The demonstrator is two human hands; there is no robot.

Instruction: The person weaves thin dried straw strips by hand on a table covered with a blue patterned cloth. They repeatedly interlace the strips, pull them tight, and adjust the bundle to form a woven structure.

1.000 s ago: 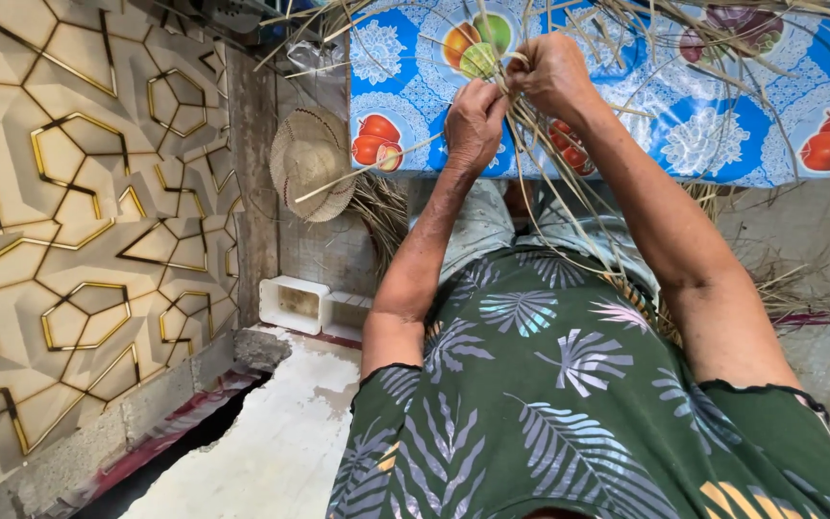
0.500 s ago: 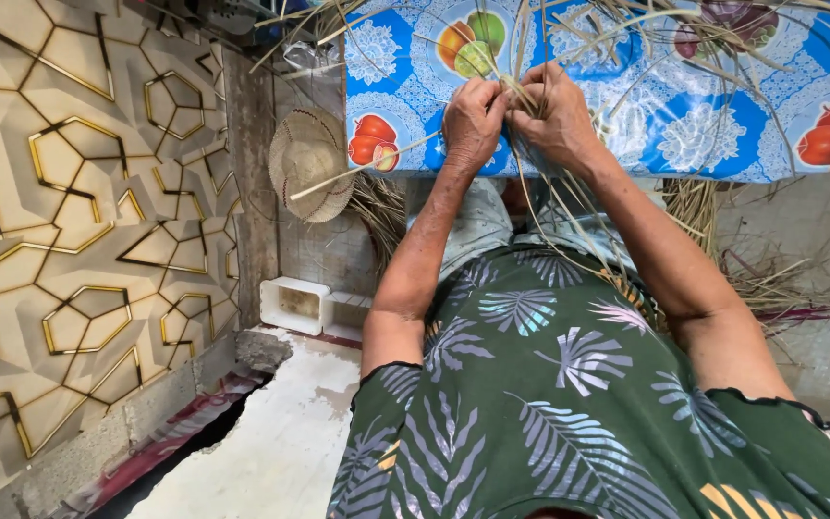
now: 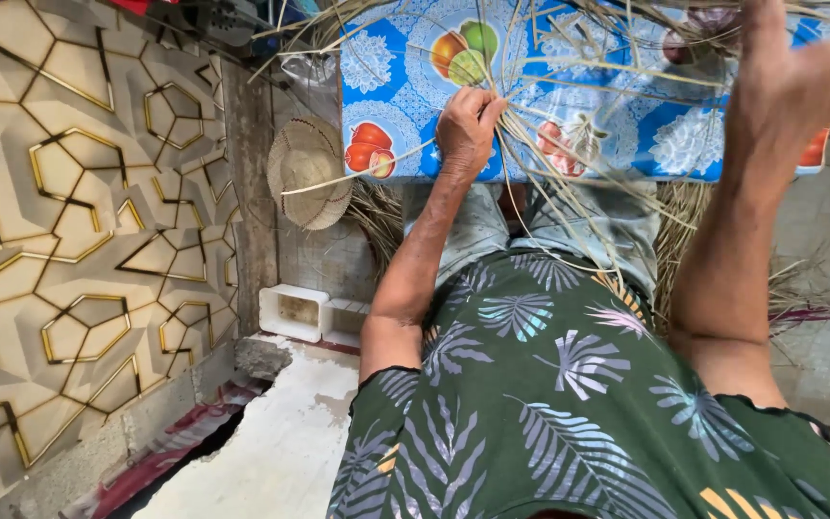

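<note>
**Grip on dry straw strands above a fruit-print cloth**

The left hand's grip (image 3: pixel 468 125) is clenching a gathered bunch of dry straw strands (image 3: pixel 569 183), pinching them in front of the blue fruit-print cloth (image 3: pixel 391 77). The right hand (image 3: pixel 766 67) is reaching up among the strands, its fingers cut off by the frame edge, so whether it is grasping cannot be told. A woven straw hat (image 3: pixel 307 173) is hanging on the wall at left.

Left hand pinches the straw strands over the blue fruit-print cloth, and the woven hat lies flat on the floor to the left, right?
Not quite. The head view shows the woven hat hanging against the wall, not flat on the floor. The left hand does pinch the straw strands over the blue fruit-print cloth.
</note>
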